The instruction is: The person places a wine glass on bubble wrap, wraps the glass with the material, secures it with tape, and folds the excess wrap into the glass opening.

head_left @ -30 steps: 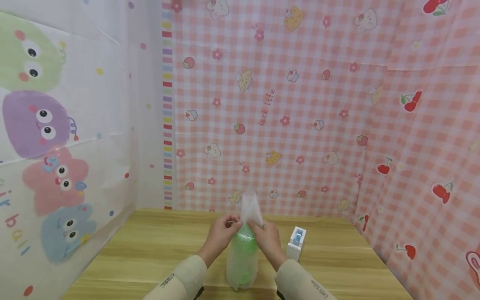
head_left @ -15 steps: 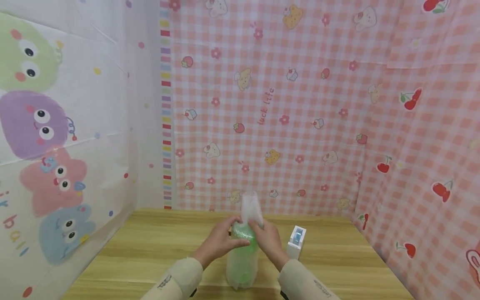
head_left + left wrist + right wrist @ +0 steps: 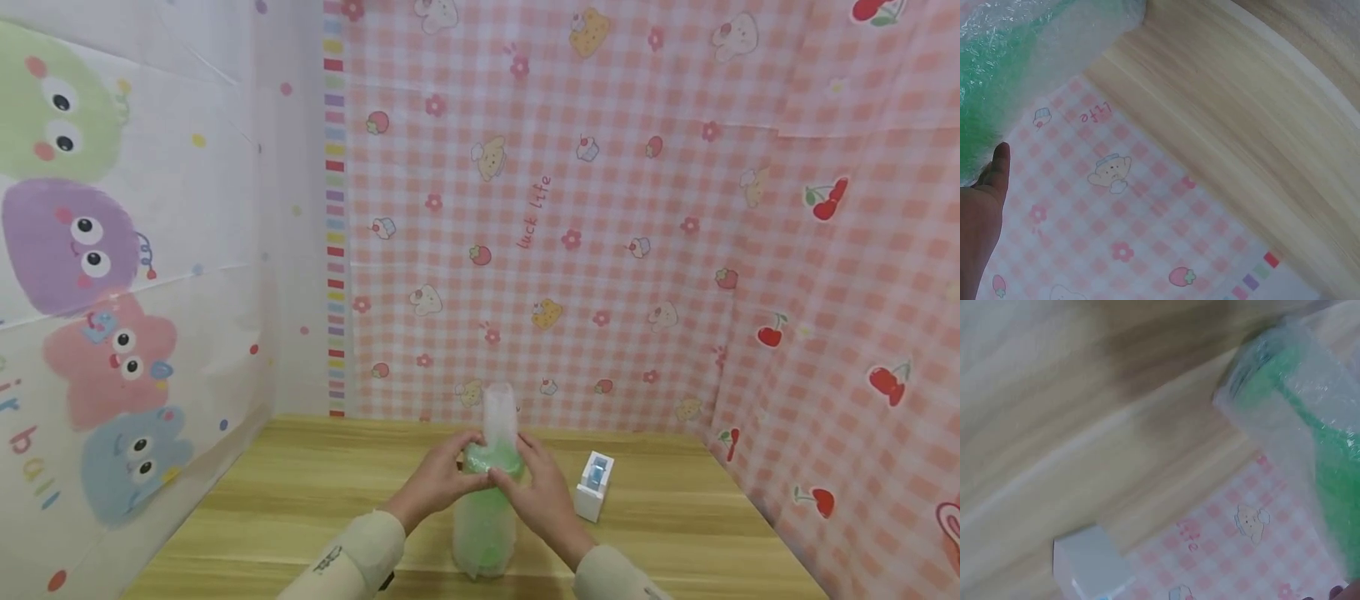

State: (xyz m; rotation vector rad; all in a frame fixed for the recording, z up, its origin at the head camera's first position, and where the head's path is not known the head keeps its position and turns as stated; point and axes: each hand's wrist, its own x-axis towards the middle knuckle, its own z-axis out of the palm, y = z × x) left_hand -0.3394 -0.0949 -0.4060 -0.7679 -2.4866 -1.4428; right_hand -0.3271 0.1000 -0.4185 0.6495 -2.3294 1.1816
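Observation:
Upright on the wooden table stands a green object wrapped in bubble wrap (image 3: 485, 529), roughly bottle-shaped, with a narrower pale end of wrap sticking up above the hands. My left hand (image 3: 438, 479) holds its upper part from the left, thumb across the near side and fingers behind. From the right, my right hand (image 3: 542, 487) grips the same height, its thumb meeting the left thumb in front. The left wrist view shows the left fingers (image 3: 999, 172) against the green wrap (image 3: 997, 81). In the right wrist view the wrapped base (image 3: 1260, 381) shows, while most of the right hand is out of frame.
A white tape dispenser (image 3: 593, 492) with a blue roll stands on the table (image 3: 315, 492), to the right of the right hand. Behind the table hangs a pink checked curtain (image 3: 600, 192). A white cartoon-printed sheet (image 3: 202, 333) covers the left side.
My left hand has gone from pinching near the wrap's top to spreading round its upper body. My right hand has shifted from the top end to a grip around the same part.

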